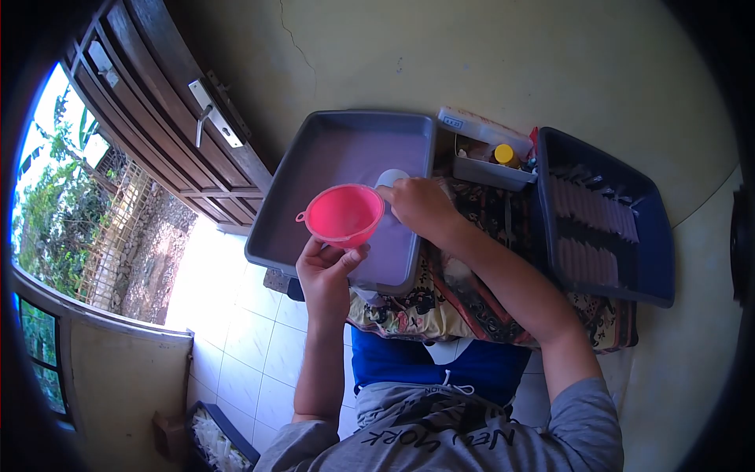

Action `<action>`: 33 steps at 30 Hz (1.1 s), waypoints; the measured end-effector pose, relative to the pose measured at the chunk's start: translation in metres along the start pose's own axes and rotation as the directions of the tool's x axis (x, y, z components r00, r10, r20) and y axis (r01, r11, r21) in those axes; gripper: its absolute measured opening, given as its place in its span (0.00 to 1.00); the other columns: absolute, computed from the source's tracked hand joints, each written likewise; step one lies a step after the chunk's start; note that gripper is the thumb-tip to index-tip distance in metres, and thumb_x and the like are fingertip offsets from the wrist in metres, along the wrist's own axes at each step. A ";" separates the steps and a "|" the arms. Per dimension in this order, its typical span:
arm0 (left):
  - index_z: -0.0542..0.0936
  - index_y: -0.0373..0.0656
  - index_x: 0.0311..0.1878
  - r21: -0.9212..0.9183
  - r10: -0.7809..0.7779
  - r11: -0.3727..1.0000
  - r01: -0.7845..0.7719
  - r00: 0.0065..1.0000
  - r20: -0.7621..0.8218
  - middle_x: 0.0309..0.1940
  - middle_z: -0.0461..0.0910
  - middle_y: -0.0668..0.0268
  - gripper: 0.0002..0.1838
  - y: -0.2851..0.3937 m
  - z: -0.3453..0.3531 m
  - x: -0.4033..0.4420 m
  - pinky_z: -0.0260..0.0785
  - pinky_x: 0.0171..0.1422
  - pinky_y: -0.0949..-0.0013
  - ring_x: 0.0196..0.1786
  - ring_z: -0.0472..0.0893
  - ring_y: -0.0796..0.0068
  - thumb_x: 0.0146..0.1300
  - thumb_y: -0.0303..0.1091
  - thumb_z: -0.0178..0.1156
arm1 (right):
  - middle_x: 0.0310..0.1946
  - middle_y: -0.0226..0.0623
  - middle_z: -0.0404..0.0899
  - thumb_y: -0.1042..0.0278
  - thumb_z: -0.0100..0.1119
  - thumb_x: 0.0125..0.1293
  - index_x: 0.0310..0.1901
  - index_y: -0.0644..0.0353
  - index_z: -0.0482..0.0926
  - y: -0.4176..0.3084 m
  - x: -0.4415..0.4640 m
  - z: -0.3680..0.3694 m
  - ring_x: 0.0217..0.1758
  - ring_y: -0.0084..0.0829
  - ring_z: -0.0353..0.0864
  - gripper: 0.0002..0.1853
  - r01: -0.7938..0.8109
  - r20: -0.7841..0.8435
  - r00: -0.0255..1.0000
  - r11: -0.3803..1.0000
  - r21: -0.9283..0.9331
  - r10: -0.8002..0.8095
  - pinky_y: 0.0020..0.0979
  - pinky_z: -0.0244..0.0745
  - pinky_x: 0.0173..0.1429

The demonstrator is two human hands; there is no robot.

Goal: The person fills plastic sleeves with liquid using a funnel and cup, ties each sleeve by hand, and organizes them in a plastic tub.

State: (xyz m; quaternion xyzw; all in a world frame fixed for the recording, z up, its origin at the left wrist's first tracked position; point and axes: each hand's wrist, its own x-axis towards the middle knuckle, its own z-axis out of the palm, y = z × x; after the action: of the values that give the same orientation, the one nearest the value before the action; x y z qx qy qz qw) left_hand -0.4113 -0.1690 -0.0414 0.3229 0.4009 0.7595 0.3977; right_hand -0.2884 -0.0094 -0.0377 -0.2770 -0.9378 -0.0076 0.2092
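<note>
My left hand (pixel 326 274) is closed round the lower part of a pink plastic funnel (pixel 344 214), its wide mouth facing up. A small loop sticks out from the funnel's rim, and its spout is hidden by my fingers. Just right of it, my right hand (pixel 422 206) grips a pale round cup (pixel 392 178), partly covered by the fingers. Both are over a large grey basin (pixel 259 236) that holds a light purple liquid (pixel 358 145).
Right of the basin stands a grey box (pixel 494 173) with a yellow-capped bottle (pixel 505 154). Farther right, a dark blue tray (pixel 657 271) holds rows of filled purple packets (pixel 590 206). Patterned cloth (pixel 464 303) lies beneath. An open wooden door (pixel 169 102) is at left.
</note>
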 end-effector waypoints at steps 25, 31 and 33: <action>0.74 0.31 0.49 -0.056 0.026 0.998 -0.027 1.000 -0.007 0.38 0.84 0.56 0.20 0.000 -0.002 0.000 0.75 0.51 0.68 0.42 0.83 0.70 0.52 0.18 0.66 | 0.15 0.41 0.78 0.75 0.58 0.55 0.35 0.70 0.78 0.008 0.013 -0.017 0.17 0.29 0.82 0.08 -0.304 0.178 0.951 0.648 0.699 0.254 0.30 0.74 0.24; 0.74 0.31 0.49 -0.099 0.064 0.993 -0.069 0.997 -0.047 0.38 0.83 0.56 0.19 -0.003 0.001 -0.003 0.75 0.51 0.67 0.41 0.83 0.69 0.53 0.19 0.66 | 0.17 0.33 0.76 0.78 0.56 0.56 0.37 0.72 0.75 0.015 0.002 -0.027 0.17 0.27 0.81 0.08 -0.296 0.151 0.927 0.421 0.858 0.345 0.23 0.68 0.20; 0.74 0.31 0.49 -0.100 0.060 0.993 -0.065 0.997 -0.048 0.38 0.83 0.55 0.19 -0.004 0.004 -0.003 0.75 0.51 0.66 0.41 0.83 0.68 0.53 0.19 0.66 | 0.18 0.34 0.76 0.79 0.56 0.56 0.38 0.73 0.74 0.015 -0.002 -0.032 0.18 0.28 0.81 0.09 -0.307 0.162 0.916 0.383 0.871 0.366 0.24 0.71 0.21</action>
State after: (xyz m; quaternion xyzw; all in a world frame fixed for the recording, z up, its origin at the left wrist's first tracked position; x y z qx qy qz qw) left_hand -0.4054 -0.1688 -0.0434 0.2977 0.3602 0.7980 0.3806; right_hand -0.2665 -0.0019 -0.0112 -0.3118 -0.7213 0.5131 0.3454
